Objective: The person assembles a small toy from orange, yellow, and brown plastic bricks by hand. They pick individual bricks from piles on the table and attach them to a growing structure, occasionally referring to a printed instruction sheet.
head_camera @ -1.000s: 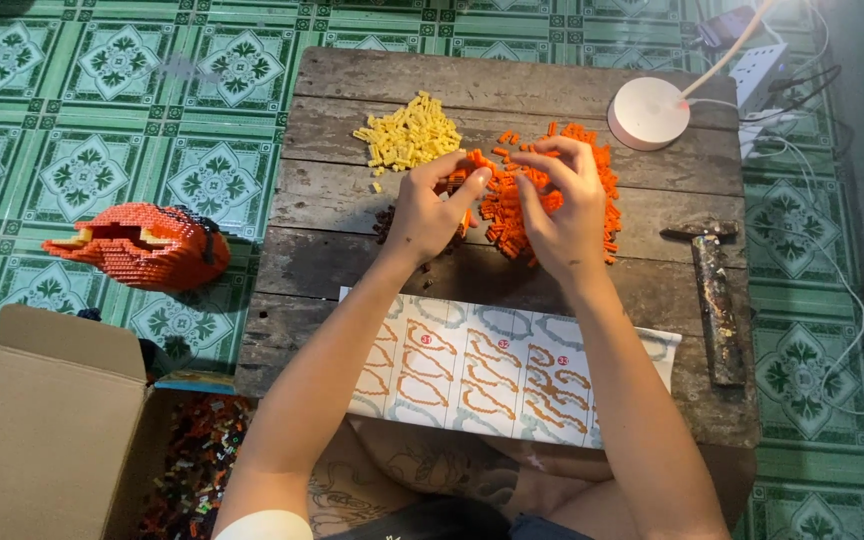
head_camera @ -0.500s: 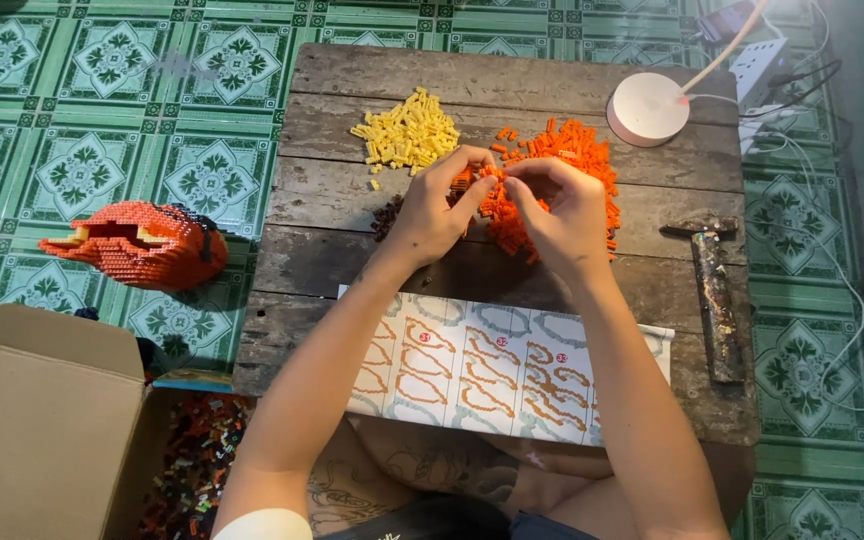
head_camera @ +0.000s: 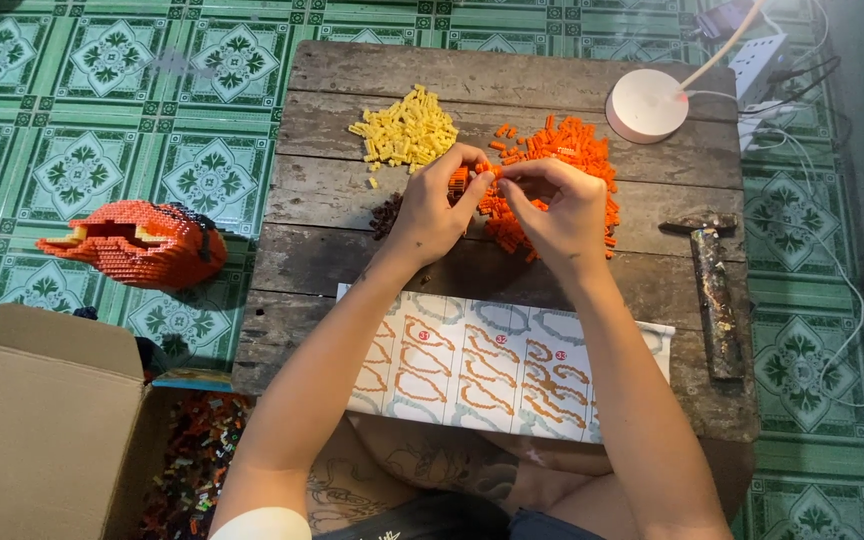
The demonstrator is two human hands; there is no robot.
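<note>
Drawn closer together since half a second ago, left hand (head_camera: 432,215) and right hand (head_camera: 552,210) now meeting fingertip to fingertip above the orange brick pile (head_camera: 562,165), right thumb lowered from its earlier raised pose. Pinching a small orange brick piece (head_camera: 490,172) between the tips of both hands, fingers curled in and clamped on it, just over the pile's left edge.

Lying on a low weathered plank table (head_camera: 352,260), grey and cracked, boards running crosswise. Sitting just left of the orange pile, a smaller yellow brick pile (head_camera: 404,130); resting near the left wrist, a few dark brown bricks (head_camera: 386,213). Spreading along the near edge, a printed instruction sheet (head_camera: 472,365) with orange outline diagrams, partly overhanging the lap. Lying at the right edge, a rusty hammer (head_camera: 714,295); standing at the far right corner, a round white lamp base (head_camera: 647,105) with cord trailing off.

Surrounding the table, green patterned floor tiles (head_camera: 72,170). Sitting on them to the left, an orange brick-built model (head_camera: 137,242); standing open at lower left, a cardboard box (head_camera: 32,430) beside loose mixed bricks (head_camera: 192,450).
</note>
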